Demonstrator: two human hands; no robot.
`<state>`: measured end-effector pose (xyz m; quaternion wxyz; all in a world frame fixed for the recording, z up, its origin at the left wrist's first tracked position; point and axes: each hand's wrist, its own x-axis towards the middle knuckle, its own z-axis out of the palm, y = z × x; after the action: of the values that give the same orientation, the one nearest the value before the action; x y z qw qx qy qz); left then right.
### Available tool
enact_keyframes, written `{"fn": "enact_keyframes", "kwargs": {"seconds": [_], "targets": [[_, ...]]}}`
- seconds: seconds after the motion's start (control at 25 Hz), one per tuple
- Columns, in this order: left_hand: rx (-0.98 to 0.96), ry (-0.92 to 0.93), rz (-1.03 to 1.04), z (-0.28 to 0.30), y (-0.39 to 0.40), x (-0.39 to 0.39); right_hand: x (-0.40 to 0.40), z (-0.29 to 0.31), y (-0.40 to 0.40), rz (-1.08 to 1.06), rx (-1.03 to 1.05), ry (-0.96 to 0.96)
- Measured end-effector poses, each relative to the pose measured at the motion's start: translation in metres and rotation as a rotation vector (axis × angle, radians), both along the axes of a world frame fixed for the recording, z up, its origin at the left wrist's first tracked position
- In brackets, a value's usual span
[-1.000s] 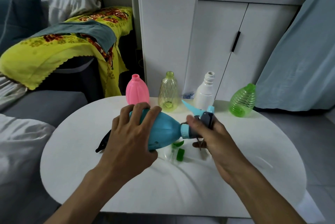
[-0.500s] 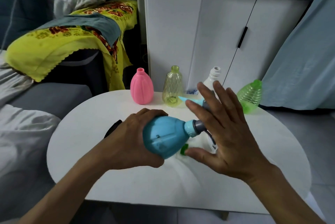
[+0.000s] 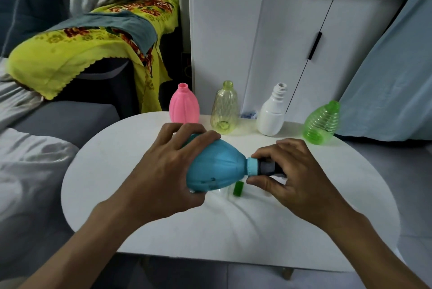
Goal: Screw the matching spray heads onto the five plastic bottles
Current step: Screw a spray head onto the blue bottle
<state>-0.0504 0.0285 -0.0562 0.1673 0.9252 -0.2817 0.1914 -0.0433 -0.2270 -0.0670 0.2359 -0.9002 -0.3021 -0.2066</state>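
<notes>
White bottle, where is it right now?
Head view: the white bottle stands uncapped at the table's far edge, between the yellow bottle and green bottle.

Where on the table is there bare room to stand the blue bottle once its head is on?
Bare: the table's right side beyond the right hand, and its near edge. Crowded: the back edge, lined by pink bottle, yellow bottle, white bottle and green bottle.

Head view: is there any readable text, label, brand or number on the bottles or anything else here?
None can be read.
blue bottle: dark specks low on its side, too blurred to read.
pink bottle, yellow bottle, white bottle, green bottle: no labels visible.
</notes>
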Motion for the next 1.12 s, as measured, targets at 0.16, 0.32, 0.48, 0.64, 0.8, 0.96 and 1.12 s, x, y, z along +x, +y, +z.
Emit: {"fn": "enact_keyframes", "kwargs": {"seconds": [0.16, 0.32, 0.48, 0.64, 0.8, 0.96, 1.12], "targets": [[0.058, -0.132, 0.042, -0.004, -0.006, -0.001, -0.002, -0.002, -0.001, -0.071, 0.145, 0.268], [0.010, -0.058, 0.040, -0.002, -0.003, 0.000, 0.000, -0.002, 0.000, -0.072, 0.203, 0.262], [-0.150, 0.242, -0.032, 0.001, 0.005, 0.003, 0.002, 0.007, -0.003, -0.027, 0.092, -0.012], [-0.150, 0.284, -0.051, -0.001, 0.009, 0.006, 0.003, 0.010, -0.011, -0.015, 0.049, -0.025], [-0.148, 0.244, -0.062, -0.002, 0.008, 0.004, 0.002, 0.013, -0.016, 0.004, 0.095, 0.046], [-0.074, 0.179, -0.062, -0.003, 0.003, 0.002, 0.000, 0.006, -0.009, 0.041, 0.055, 0.056], [-0.058, 0.110, -0.030, -0.003, 0.001, 0.001, -0.001, 0.004, -0.007, -0.022, 0.154, 0.210]]}}
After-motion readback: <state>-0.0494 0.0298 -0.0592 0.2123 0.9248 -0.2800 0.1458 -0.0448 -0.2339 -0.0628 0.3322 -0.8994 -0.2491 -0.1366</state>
